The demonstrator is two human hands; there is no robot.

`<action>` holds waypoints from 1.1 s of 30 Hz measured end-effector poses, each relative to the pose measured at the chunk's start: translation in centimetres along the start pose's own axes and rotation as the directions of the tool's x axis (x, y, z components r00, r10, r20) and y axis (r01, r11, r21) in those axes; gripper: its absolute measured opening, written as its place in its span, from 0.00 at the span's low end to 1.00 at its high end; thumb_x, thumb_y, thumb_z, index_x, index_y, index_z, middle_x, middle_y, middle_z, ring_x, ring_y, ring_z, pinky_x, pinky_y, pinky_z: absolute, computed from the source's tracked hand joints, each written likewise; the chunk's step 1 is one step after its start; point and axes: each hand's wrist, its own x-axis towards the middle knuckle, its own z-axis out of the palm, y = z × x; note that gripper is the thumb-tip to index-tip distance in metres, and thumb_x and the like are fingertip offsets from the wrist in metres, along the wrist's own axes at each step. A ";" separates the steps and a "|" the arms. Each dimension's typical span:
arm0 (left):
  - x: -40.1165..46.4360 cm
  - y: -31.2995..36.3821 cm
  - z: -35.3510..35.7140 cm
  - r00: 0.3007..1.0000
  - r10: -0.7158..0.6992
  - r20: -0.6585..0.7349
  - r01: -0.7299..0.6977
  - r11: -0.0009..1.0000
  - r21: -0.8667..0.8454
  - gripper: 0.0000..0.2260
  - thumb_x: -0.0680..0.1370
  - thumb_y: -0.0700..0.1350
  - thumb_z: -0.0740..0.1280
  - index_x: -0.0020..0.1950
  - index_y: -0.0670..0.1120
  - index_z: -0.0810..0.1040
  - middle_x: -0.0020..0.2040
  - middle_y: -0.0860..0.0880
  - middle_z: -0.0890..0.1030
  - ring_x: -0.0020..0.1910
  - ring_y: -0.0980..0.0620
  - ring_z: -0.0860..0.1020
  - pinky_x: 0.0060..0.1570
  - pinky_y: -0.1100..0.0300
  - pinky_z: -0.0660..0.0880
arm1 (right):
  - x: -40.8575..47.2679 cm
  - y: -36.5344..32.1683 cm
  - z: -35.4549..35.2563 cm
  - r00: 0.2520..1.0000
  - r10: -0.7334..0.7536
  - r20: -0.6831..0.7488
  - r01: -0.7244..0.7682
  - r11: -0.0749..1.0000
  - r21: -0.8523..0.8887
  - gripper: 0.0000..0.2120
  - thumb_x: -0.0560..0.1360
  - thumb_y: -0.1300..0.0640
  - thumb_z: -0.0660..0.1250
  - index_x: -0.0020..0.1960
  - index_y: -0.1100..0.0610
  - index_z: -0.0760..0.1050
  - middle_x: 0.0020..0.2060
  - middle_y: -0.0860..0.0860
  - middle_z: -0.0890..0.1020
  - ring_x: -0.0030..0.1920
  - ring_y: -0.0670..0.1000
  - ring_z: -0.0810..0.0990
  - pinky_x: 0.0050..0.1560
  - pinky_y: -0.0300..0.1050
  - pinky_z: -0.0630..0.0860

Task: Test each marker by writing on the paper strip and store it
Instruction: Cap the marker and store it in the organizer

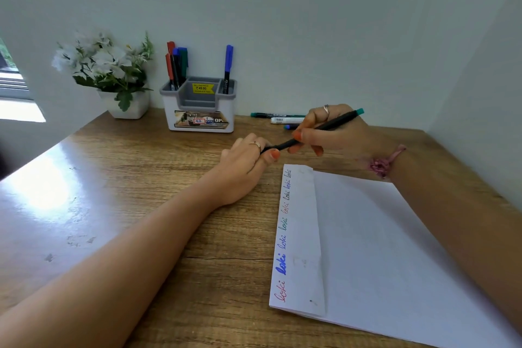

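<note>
A black marker (324,126) with a teal end is held across the desk above the paper. My right hand (336,133) grips its barrel. My left hand (245,161) is curled round its lower end, which is hidden in the fingers. Below lies the white paper strip (299,237), its left margin carrying several coloured test words. Three more markers (278,118) lie flat behind my right hand. A white and grey organiser (199,106) at the back holds several markers in its left slot and one blue marker (228,68) on the right.
A white pot of white flowers (113,73) stands left of the organiser against the wall. Walls close in the wooden desk (141,178) at the back and right. Bright glare lies on the desk's left part.
</note>
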 end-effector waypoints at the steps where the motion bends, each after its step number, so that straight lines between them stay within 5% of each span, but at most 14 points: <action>1: 0.1 -0.1 0.0 1.000 0.023 -0.010 -0.023 0.999 -0.025 0.13 0.81 0.53 0.52 0.58 0.51 0.72 0.49 0.53 0.70 0.49 0.56 0.68 0.53 0.59 0.65 | -0.1 -0.1 -0.1 1.000 -0.005 -0.015 0.005 1.000 -0.008 0.06 0.70 0.59 0.73 0.39 0.61 0.80 0.32 0.52 0.84 0.27 0.47 0.74 0.27 0.36 0.72; 3: 0.1 -0.2 -0.2 0.997 0.061 -0.055 -0.065 0.995 -0.075 0.14 0.81 0.51 0.55 0.61 0.49 0.74 0.48 0.52 0.72 0.45 0.59 0.70 0.46 0.70 0.65 | -0.2 -0.1 0.1 0.999 -0.002 -0.051 0.002 1.000 0.002 0.08 0.66 0.53 0.75 0.40 0.57 0.83 0.27 0.51 0.82 0.26 0.47 0.74 0.26 0.35 0.70; 6: 0.0 -0.3 -0.7 0.989 0.072 -0.130 -0.093 0.983 -0.161 0.10 0.79 0.49 0.61 0.57 0.51 0.78 0.40 0.58 0.76 0.37 0.63 0.72 0.36 0.73 0.66 | -0.6 0.1 0.5 0.999 0.035 0.010 -0.036 0.997 0.071 0.06 0.69 0.57 0.72 0.46 0.55 0.83 0.29 0.49 0.83 0.30 0.45 0.78 0.33 0.34 0.74; 9: -0.2 -0.5 -1.0 0.988 -0.003 -0.156 -0.051 0.939 -0.339 0.05 0.76 0.48 0.66 0.50 0.54 0.80 0.33 0.62 0.79 0.33 0.64 0.75 0.34 0.74 0.68 | -0.7 0.4 0.5 0.979 0.102 0.177 -0.130 0.980 0.152 0.14 0.79 0.54 0.57 0.54 0.55 0.81 0.42 0.55 0.85 0.42 0.51 0.81 0.44 0.39 0.76; 11: -0.3 -0.6 -1.1 0.988 -0.034 -0.153 -0.030 0.916 -0.400 0.05 0.76 0.48 0.67 0.49 0.54 0.81 0.35 0.60 0.81 0.36 0.63 0.77 0.37 0.74 0.70 | -0.4 0.3 0.9 0.975 0.138 0.176 -0.172 0.966 0.194 0.20 0.80 0.52 0.51 0.55 0.58 0.80 0.42 0.59 0.84 0.41 0.52 0.79 0.43 0.41 0.74; 16: -0.3 -0.5 -1.0 0.990 -0.083 -0.113 0.023 0.890 -0.456 0.05 0.76 0.46 0.66 0.45 0.54 0.81 0.36 0.57 0.82 0.35 0.63 0.75 0.40 0.70 0.72 | 0.2 0.3 2.9 0.995 0.033 0.090 -0.048 0.984 0.169 0.13 0.70 0.58 0.51 0.47 0.58 0.73 0.28 0.52 0.74 0.30 0.49 0.72 0.33 0.40 0.69; 22: -0.6 -0.5 -1.2 0.996 -0.090 -0.010 0.065 0.782 -0.621 0.05 0.76 0.42 0.66 0.47 0.50 0.82 0.35 0.54 0.82 0.38 0.54 0.76 0.40 0.65 0.75 | -0.1 0.0 2.7 0.978 -0.133 0.160 0.123 0.990 0.068 0.11 0.73 0.63 0.51 0.41 0.55 0.71 0.32 0.54 0.73 0.33 0.48 0.72 0.39 0.40 0.71; 25: -0.6 -0.6 -1.5 0.990 -0.134 0.047 0.125 0.657 -0.743 0.06 0.72 0.42 0.69 0.47 0.45 0.82 0.37 0.49 0.83 0.37 0.52 0.76 0.38 0.66 0.75 | -0.4 -0.4 2.8 0.978 -0.157 0.138 0.151 0.987 0.055 0.10 0.74 0.62 0.51 0.42 0.57 0.70 0.33 0.57 0.73 0.34 0.48 0.72 0.39 0.43 0.71; 30: -0.2 -0.3 -2.4 0.953 -0.292 0.083 0.158 0.247 -0.956 0.10 0.65 0.39 0.71 0.46 0.41 0.80 0.37 0.45 0.83 0.33 0.56 0.78 0.38 0.66 0.78 | -0.5 0.3 2.0 0.986 -0.135 0.101 0.144 0.986 -0.081 0.08 0.78 0.54 0.60 0.48 0.60 0.71 0.33 0.49 0.72 0.34 0.46 0.71 0.38 0.37 0.71; 33: 0.0 -0.1 -2.6 0.934 -0.352 0.060 0.098 0.092 -0.991 0.13 0.65 0.40 0.72 0.49 0.41 0.78 0.39 0.47 0.82 0.36 0.54 0.79 0.39 0.65 0.79 | -0.4 1.0 0.9 0.988 -0.109 0.114 0.125 0.981 -0.150 0.10 0.72 0.46 0.68 0.52 0.46 0.73 0.40 0.45 0.75 0.41 0.45 0.74 0.45 0.40 0.74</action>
